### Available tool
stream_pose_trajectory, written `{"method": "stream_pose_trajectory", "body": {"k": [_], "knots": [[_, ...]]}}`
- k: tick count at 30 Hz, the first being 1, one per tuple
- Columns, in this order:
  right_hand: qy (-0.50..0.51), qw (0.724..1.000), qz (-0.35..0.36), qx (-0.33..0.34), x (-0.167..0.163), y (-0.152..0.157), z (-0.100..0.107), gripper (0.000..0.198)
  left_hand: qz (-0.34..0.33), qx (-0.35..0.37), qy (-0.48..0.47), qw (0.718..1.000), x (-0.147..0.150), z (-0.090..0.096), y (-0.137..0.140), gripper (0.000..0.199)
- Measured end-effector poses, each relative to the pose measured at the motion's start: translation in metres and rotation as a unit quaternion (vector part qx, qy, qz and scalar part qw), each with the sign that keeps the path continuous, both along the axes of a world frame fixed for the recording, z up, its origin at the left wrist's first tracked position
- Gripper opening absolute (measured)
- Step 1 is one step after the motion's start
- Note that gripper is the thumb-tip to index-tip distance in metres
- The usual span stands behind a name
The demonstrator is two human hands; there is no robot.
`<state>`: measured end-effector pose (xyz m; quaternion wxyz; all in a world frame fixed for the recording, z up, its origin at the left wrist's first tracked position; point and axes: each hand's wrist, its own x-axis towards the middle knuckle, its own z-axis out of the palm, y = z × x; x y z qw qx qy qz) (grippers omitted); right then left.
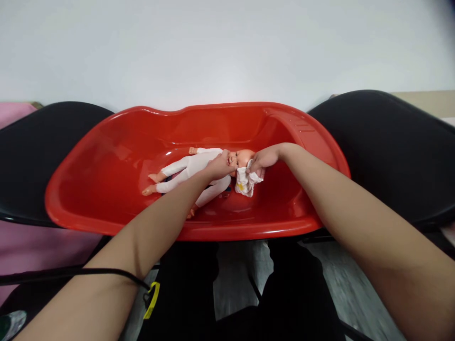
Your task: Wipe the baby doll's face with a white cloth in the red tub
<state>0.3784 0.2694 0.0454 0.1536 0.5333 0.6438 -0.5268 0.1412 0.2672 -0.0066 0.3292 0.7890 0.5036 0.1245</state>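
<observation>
A baby doll point(199, 163) in white lies on its back in a red baby bathtub point(106, 208), feet to the left and head to the right. At the doll's chin and upper chest, my left hand point(217, 166) grips near its face with the fingers curled; part of the doll is hidden behind it. My right hand point(265, 158) pinches a small white cloth point(245, 182) with a yellow print. The cloth hangs against the side of the doll's head and its lower end drapes towards the tub floor.
Black seats or stools point(384, 156) flank the tub on both sides, with a white wall point(227, 52) behind. Pink fabric point(28, 251) shows at the left. A black cable point(88, 271) with a yellow tag point(152, 300) crosses near my left forearm.
</observation>
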Motion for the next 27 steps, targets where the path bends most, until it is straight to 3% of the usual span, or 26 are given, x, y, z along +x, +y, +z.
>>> {"method": "stream_pose_trajectory", "body": {"k": [9, 16, 27], "knots": [[-0.008, 1.000, 0.009, -0.005, 0.001, 0.001, 0.001, 0.051, 0.006, 0.006, 0.013, 1.000, 0.002, 0.002, -0.001, 0.040], [0.068, 0.998, 0.002, -0.019, -0.004, -0.004, 0.010, 0.054, 0.002, -0.002, 0.016, 1.000, 0.002, 0.003, -0.001, 0.038], [0.060, 0.996, -0.054, 0.035, -0.005, -0.006, 0.011, 0.042, 0.008, -0.007, 0.031, 0.999, 0.004, 0.010, -0.005, 0.040]]}}
